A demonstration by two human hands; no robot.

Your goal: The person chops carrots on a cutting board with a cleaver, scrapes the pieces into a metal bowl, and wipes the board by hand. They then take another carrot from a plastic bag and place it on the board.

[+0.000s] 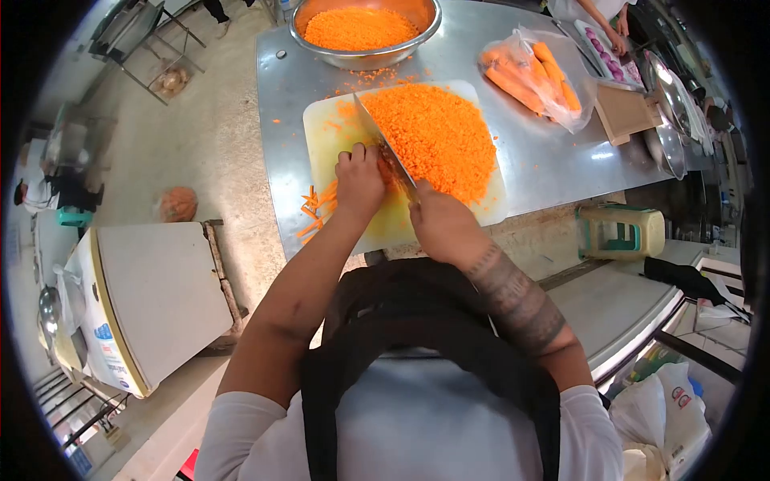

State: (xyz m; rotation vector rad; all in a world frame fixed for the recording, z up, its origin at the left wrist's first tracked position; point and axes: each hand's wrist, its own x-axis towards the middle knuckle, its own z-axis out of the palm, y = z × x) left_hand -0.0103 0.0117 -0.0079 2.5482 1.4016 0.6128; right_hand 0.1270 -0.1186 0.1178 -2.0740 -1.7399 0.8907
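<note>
A white cutting board [321, 128] lies on the steel table. Its right half bears a large heap of finely chopped carrot [437, 132]. My right hand [445, 224] is wrapped round the handle of a large knife [378, 138], whose blade slants up and left along the heap's left edge. Just left of the blade, my left hand [358, 180] has its fingers curled down on the board; what they hold, if anything, is hidden. Carrot sticks [313, 210] lie beside my left wrist, at the board's left edge.
A steel bowl [433, 30] of chopped carrot stands beyond the board. Right of it lies a plastic bag [533, 76] of whole carrots. A co-worker's hands [616, 36] are at a tray of purple pieces [605, 56] at the upper right. A stool [642, 232] stands right.
</note>
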